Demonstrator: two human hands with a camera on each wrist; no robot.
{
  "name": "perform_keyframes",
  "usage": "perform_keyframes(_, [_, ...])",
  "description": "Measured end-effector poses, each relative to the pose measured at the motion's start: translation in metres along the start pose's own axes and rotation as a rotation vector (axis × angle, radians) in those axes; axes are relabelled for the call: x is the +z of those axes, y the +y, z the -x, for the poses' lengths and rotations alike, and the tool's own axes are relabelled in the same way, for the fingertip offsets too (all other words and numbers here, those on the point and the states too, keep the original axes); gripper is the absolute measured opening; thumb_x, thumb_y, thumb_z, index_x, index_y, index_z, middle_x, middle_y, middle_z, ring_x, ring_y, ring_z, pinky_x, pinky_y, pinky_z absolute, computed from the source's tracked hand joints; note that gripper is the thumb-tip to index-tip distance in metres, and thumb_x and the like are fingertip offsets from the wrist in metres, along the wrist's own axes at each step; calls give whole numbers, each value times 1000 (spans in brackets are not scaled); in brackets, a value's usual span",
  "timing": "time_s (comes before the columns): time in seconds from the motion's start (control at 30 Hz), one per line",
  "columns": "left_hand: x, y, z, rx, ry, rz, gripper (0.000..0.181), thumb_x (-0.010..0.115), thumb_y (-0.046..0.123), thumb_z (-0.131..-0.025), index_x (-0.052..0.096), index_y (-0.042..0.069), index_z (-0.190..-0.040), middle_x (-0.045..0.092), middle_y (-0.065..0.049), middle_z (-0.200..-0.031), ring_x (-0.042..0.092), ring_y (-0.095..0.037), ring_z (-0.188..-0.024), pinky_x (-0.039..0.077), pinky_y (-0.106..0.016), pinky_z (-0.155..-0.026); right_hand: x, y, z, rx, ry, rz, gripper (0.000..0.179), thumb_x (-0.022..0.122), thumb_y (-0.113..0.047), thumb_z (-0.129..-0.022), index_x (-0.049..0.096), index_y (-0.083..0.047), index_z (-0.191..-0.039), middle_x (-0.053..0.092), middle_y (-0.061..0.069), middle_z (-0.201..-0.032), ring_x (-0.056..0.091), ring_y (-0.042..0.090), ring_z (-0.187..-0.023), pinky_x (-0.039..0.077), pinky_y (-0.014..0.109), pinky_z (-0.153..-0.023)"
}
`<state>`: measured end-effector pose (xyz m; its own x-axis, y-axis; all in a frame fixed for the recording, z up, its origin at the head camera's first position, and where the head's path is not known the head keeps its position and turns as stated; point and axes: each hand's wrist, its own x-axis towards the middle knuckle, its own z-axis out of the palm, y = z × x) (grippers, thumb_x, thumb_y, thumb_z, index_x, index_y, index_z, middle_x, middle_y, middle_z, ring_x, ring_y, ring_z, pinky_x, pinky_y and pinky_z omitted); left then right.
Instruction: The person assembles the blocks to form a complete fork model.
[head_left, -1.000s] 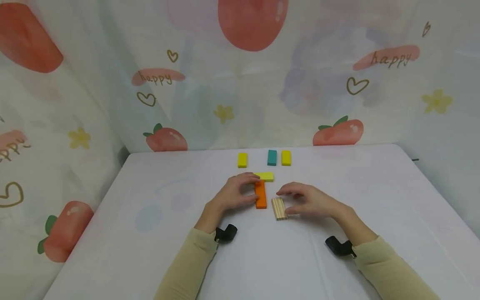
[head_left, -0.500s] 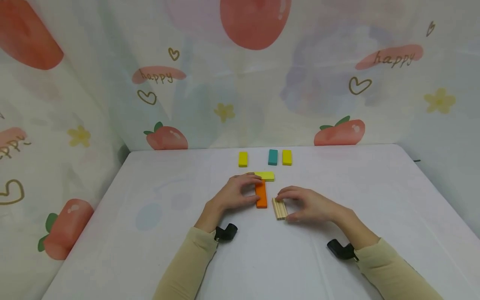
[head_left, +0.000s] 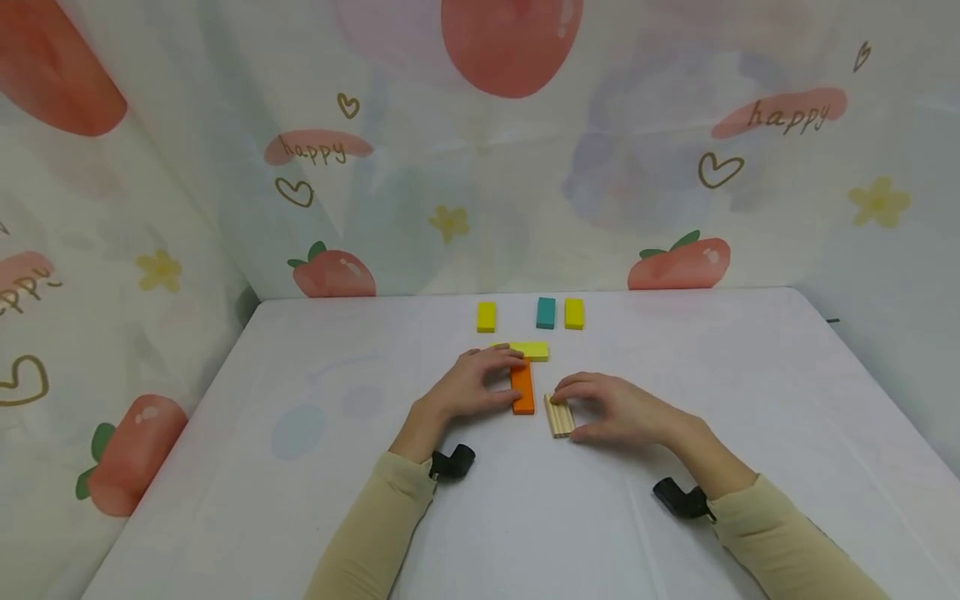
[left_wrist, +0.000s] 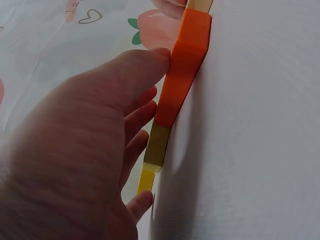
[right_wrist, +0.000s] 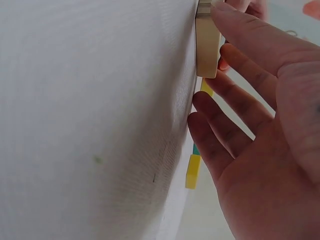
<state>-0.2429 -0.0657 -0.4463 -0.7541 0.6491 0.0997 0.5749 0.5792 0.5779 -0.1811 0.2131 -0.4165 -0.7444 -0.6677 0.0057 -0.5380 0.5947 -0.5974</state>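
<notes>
My left hand (head_left: 468, 385) rests on the orange block (head_left: 522, 392), thumb on its near part and fingertips at its far end. In the left wrist view the thumb touches the orange block (left_wrist: 187, 60) and the fingers lie behind it. Right at its far end, a yellow-green block (head_left: 536, 351) lies crosswise. My right hand (head_left: 618, 407) pinches a pale wooden block with lengthwise lines (head_left: 558, 418), thumb at its near right corner and a fingertip on its far end. The right wrist view shows the thumb over the wooden block (right_wrist: 206, 47), other fingers spread.
Along the back of the white table (head_left: 360, 517) lie a yellow block (head_left: 486, 317), a teal block (head_left: 546, 313) and another yellow block (head_left: 573, 314). A printed cloth (head_left: 480, 183) hangs behind the table.
My right hand has lowered slightly, and its fingertip has come down onto the wooden block. My left hand stays on the orange block. The view has tilted a little.
</notes>
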Motion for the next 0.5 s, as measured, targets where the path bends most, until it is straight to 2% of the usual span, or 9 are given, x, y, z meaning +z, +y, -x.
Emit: perform_keyframes(0.5, [0,3,1,-17,-6,-46,43,71,35,-94,67,18,-134,55,4,-146,36,-15,-144,19,-50,-119,-1,1,-2,-20,29,32,42,83,-20,-86,71,-13,-125,63,4,-130,57,27,-120,45,54,-103])
